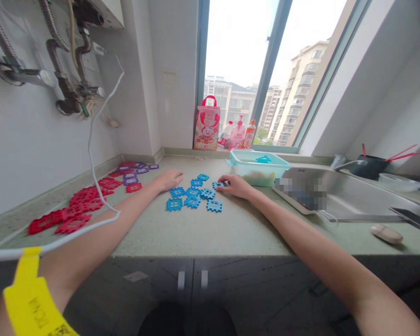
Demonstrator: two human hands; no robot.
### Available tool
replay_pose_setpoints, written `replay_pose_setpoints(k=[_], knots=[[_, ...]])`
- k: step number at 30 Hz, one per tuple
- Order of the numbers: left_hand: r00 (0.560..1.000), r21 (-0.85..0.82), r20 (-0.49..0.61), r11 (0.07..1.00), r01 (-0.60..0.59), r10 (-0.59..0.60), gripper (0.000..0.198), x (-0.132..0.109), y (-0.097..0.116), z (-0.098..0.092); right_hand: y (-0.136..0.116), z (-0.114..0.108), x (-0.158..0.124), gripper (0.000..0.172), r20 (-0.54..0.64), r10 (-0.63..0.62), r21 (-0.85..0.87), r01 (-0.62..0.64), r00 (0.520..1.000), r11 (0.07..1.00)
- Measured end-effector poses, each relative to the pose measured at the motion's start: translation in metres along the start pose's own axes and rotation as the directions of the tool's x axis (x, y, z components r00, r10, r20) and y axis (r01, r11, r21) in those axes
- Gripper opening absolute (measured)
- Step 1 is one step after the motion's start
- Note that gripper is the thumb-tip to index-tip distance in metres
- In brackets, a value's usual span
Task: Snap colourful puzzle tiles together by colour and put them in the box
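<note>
My right hand [237, 186] pinches a blue toothed plastic building tile [217, 185] at the right side of a loose group of similar tiles. Several blue tiles [192, 200] with window-like cut-outs lie flat on the counter between my hands, some touching or overlapping. My left hand [168, 180] rests on the counter just left of that group, fingers loosely apart and holding nothing. Beyond my left forearm, red tiles [86, 198] lie in a long overlapping row along the wall, with purple tiles [131, 176] at its far end.
A pale turquoise plastic box [259, 168] with a blue tile inside stands behind my right hand. Right of it is a steel sink [350, 196]. A white cable [101, 186] hangs across my left forearm. Bottles [237, 135] and a bag [207, 126] stand by the window.
</note>
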State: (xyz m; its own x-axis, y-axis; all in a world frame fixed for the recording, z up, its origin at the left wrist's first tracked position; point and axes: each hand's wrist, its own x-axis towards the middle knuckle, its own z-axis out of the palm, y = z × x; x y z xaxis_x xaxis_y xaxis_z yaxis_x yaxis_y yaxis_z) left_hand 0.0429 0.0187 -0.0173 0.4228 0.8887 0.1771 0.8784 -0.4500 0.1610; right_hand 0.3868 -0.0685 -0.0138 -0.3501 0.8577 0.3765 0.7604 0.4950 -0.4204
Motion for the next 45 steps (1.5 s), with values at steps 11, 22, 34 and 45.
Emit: replay_pose_setpoints(k=[11,22,34,45], knots=[[0.974,0.044,0.15,0.986,0.162,-0.167,0.093,-0.009,0.007,-0.01,-0.056,0.012,-0.014,0.033,-0.064,-0.174,-0.019,0.173,0.983,0.985],[0.981,0.026,0.051,0.982,0.185,-0.186,0.111,-0.017,0.011,-0.011,-0.062,0.012,-0.012,0.024,0.036,-0.097,-0.087,0.099,0.995,0.991],[0.975,0.045,0.112,0.981,0.187,-0.191,0.105,-0.009,0.006,-0.007,-0.082,-0.025,-0.031,0.021,0.175,-0.146,-0.047,0.157,0.974,0.987],[0.953,-0.012,-0.297,0.998,0.064,-0.064,0.06,-0.018,0.012,-0.009,-0.09,-0.025,-0.038,0.029,0.289,-0.151,-0.088,0.183,0.945,0.979]])
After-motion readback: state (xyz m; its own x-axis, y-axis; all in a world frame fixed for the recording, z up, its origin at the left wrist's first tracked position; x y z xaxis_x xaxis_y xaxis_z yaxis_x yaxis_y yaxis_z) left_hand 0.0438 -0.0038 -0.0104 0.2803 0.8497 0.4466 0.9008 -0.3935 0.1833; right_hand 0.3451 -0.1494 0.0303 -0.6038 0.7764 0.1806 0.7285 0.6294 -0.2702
